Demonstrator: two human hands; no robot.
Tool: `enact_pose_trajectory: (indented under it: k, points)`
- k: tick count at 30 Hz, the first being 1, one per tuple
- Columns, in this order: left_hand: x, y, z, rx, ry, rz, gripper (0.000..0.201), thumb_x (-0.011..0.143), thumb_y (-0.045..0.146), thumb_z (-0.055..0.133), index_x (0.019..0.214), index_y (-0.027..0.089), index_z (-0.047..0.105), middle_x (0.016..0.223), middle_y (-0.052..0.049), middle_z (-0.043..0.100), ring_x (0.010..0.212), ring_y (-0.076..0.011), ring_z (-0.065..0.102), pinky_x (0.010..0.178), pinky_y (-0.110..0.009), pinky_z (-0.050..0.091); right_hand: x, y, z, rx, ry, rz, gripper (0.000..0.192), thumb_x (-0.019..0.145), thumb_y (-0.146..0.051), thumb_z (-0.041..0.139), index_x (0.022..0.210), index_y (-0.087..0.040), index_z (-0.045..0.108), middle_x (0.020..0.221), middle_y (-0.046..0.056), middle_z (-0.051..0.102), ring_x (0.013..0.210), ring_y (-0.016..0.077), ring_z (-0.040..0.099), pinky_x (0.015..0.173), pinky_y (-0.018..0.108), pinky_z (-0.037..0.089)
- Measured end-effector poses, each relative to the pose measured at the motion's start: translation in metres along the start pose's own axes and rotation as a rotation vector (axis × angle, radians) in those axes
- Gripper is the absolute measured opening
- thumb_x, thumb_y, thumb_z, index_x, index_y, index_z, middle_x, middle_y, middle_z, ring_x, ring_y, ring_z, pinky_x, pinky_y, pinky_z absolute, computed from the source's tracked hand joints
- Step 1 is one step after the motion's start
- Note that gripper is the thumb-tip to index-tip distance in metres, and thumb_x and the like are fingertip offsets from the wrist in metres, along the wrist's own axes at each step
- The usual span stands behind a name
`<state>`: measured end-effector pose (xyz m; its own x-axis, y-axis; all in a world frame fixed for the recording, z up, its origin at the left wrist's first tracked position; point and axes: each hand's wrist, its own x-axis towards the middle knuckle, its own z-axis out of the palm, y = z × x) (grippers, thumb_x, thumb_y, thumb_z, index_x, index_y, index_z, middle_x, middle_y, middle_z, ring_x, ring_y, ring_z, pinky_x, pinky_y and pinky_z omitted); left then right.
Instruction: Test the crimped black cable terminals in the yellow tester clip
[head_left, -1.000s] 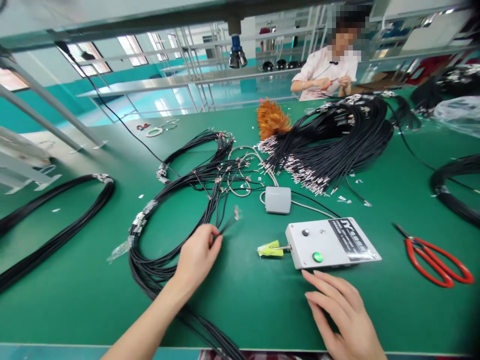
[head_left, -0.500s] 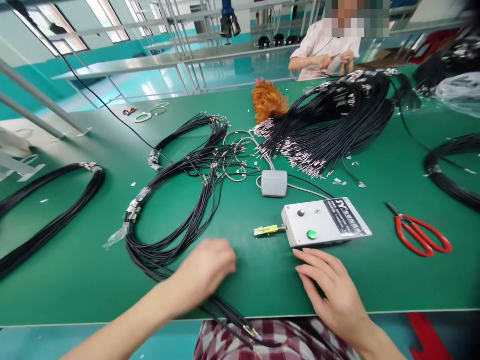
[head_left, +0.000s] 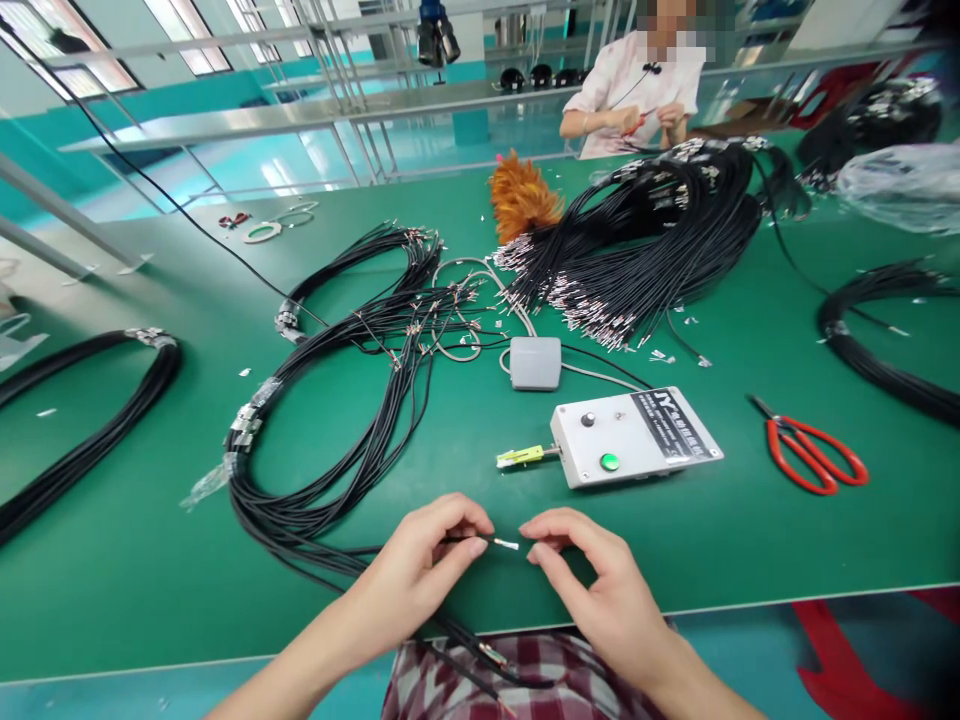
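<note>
My left hand (head_left: 420, 570) pinches a thin black wire (head_left: 491, 541) near its metal-tipped end, low over the front of the green table (head_left: 750, 540). Facing it, my right hand (head_left: 592, 585) has thumb and forefinger close to the tip; I cannot tell whether they touch it. The wire comes from a looped bundle of black wires (head_left: 330, 470) lying to the left, some of which hang over the table edge onto my lap. Just behind my hands sits a white test box (head_left: 634, 435) with a green button and a yellow-green connector (head_left: 521, 456).
A grey pedal-like box (head_left: 535, 362) lies behind the test box, red scissors (head_left: 814, 452) to the right. A big heap of terminated black wires (head_left: 652, 240), an orange feather duster (head_left: 521, 195) and more bundles (head_left: 82, 440) (head_left: 885, 330) ring the table. A person in white (head_left: 637, 85) works opposite.
My left hand drew back from the bundle toward the table's front edge with one wire end. My right hand lifted off the table and came in to meet the tip.
</note>
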<state>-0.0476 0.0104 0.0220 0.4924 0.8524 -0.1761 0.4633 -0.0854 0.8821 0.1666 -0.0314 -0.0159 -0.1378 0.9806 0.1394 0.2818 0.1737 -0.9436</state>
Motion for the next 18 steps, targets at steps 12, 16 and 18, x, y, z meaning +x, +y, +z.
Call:
enact_pose_trajectory:
  k: [12, 16, 18]
  points:
    - [-0.001, -0.004, 0.014, 0.075, 0.165, 0.061, 0.016, 0.095, 0.023, 0.05, 0.085, 0.022, 0.062, 0.079, -0.001, 0.062, 0.071, -0.0159, 0.057, 0.065, -0.025, 0.044, 0.015, -0.01, 0.018, 0.193, 0.028, 0.206, 0.011, 0.084, -0.028, 0.065, 0.08, -0.018, 0.069, 0.073, 0.001, 0.07, 0.064, 0.0132, 0.065, 0.065, 0.025, 0.055]
    - [-0.003, -0.003, 0.02, 0.106, 0.253, 0.069, 0.016, 0.095, 0.024, 0.05, 0.083, 0.022, 0.06, 0.076, 0.0, 0.061, 0.068, -0.0156, 0.056, 0.061, -0.024, 0.044, 0.012, -0.009, 0.022, 0.178, 0.103, 0.162, 0.011, 0.077, -0.024, 0.071, 0.087, -0.02, 0.07, 0.082, 0.002, 0.072, 0.066, 0.014, 0.066, 0.068, 0.026, 0.056]
    - [-0.005, -0.003, 0.023, 0.118, 0.268, 0.08, 0.015, 0.095, 0.024, 0.05, 0.084, 0.022, 0.06, 0.076, 0.0, 0.061, 0.069, -0.0162, 0.058, 0.062, -0.025, 0.045, 0.013, -0.009, 0.023, 0.208, 0.114, 0.193, 0.011, 0.078, -0.027, 0.071, 0.086, -0.02, 0.071, 0.08, 0.003, 0.072, 0.067, 0.0144, 0.067, 0.069, 0.027, 0.056]
